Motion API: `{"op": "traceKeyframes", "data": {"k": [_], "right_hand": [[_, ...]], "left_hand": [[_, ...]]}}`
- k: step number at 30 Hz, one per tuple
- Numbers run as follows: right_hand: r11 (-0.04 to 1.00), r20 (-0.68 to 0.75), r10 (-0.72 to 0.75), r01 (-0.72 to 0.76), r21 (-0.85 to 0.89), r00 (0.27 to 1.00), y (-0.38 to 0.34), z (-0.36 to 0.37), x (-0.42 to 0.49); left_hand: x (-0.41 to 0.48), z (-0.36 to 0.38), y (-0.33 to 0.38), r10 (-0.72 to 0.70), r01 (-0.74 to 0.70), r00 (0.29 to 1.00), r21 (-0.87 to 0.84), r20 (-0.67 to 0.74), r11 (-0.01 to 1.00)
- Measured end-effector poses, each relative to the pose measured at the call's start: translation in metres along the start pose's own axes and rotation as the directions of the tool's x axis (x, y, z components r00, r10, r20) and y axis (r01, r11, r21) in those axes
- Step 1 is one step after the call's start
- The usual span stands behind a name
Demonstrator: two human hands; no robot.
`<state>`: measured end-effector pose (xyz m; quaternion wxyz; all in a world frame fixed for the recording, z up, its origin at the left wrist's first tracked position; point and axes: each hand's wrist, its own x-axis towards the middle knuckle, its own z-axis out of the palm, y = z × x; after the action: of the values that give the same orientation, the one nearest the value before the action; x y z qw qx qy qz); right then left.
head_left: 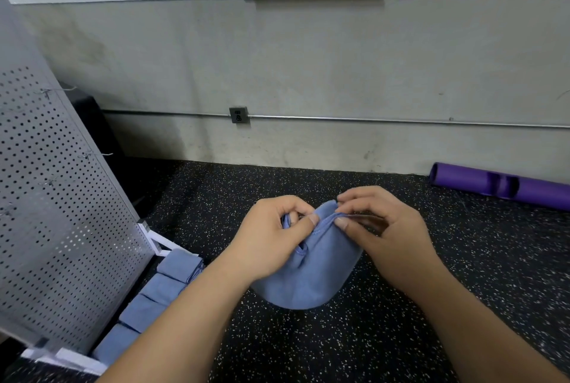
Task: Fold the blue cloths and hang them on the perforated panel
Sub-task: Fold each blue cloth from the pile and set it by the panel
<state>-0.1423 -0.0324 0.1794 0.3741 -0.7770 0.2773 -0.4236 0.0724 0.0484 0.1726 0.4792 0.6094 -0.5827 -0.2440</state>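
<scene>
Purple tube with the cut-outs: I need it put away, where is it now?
In the head view the purple cylindrical tube lies on the speckled black surface at far right, by the grey wall, beyond the right hand.

Even, soft indoor light, faint shadows, wide-angle bending at edges.

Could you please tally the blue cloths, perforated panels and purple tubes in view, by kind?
Blue cloths: 5 (1 held cloth pinched by the left hand and right hand; 4 folded cloths lying in a row)
Perforated panel: 1
Purple tube: 1
Total: 7
</scene>
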Motion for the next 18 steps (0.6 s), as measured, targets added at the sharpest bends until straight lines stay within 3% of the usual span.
{"op": "traceKeyframes", "data": {"k": [7,13,18], "right_hand": [[0.991,-0.004,0.134,-0.134,0.005,0.991,0.0029,-0.0008,0.0010],[0.994,-0.032,0.101,-0.103,-0.041,0.994,0.0051,0.0006,0.0026],[0.974,0.057,0.158,-0.165,0.157,0.986,0.0098,0.0011,0.0037]], "left_hand": [[-0.0002,0.0011,-0.0012,0.010,-0.010,1.000,0.002,-0.007,1.000],[-0.0008,0.0028,0.0000,0.023,-0.023,0.999,-0.005,0.025,1.000],[-0.0005,0.0046,0.0006,0.045,-0.041,0.996,-0.063,0.071,0.997]]}}
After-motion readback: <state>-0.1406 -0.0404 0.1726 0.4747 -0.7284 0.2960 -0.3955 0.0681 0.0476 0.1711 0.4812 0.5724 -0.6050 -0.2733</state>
